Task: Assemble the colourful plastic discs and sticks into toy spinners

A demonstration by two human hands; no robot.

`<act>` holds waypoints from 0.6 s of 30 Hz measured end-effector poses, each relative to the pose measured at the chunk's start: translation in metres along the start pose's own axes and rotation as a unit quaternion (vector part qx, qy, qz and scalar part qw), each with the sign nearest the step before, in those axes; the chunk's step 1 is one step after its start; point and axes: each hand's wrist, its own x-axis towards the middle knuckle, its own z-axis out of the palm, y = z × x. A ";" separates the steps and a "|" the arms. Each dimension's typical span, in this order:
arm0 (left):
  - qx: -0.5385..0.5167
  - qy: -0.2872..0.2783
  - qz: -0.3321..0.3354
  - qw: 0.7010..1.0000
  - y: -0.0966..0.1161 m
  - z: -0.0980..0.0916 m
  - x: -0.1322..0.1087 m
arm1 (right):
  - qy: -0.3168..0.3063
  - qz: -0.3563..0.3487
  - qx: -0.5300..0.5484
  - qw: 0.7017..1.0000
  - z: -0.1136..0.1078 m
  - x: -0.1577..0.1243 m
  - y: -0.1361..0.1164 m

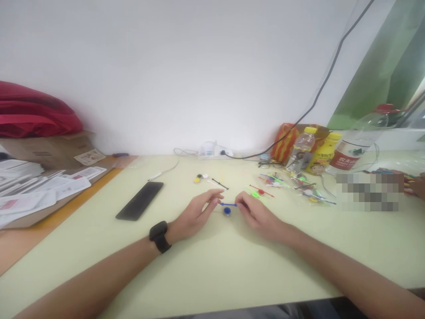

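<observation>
Between my two hands spans a small blue plastic stick with an arrow-like end (229, 204). My left hand (200, 210), below a black watch, pinches its left end. Its right end is in the closed fingers of my right hand (255, 212). Just under the stick lies a round blue piece (227, 211) on the table. Beyond my hands are a black stick (219, 184), a yellow disc (197, 180) and a white disc (205, 176). Right of them lie a red stick with a round middle (261, 192) and a bright green piece (255, 194).
A black phone (140, 201) lies at left, near a cardboard box (49, 150) and stacked papers (36, 199). At the back right stand bottles (320, 155) and a large jug (352, 148). Bagged coloured pieces (310, 191) lie before them. Another person's hand (417, 184) shows at the right edge.
</observation>
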 end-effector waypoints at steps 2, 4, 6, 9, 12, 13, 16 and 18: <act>0.028 0.009 0.011 1.000 0.001 0.001 0.000 | 0.008 -0.009 0.025 1.000 0.006 0.001 -0.003; 0.056 0.006 0.031 0.998 0.000 0.001 0.000 | 0.007 -0.021 0.044 0.999 0.010 0.002 -0.004; 0.076 0.010 0.048 0.996 -0.002 0.002 0.001 | 0.011 -0.023 0.054 0.998 0.013 0.003 -0.002; 0.087 0.017 0.051 0.995 -0.008 0.001 0.002 | 0.034 -0.011 0.046 0.998 0.013 0.004 0.004; 0.087 0.007 0.044 0.995 -0.011 -0.001 0.004 | 0.047 -0.014 0.034 0.998 0.010 0.005 0.011; 0.087 0.002 0.042 0.995 -0.011 -0.002 0.004 | 0.049 -0.019 0.034 0.998 0.010 0.005 0.013; 0.091 -0.010 0.046 0.995 -0.009 -0.002 0.005 | 0.050 -0.034 0.037 0.997 0.009 0.005 0.016; 0.092 -0.018 0.060 0.994 -0.007 -0.002 0.005 | 0.042 -0.040 0.039 0.998 0.009 0.005 0.017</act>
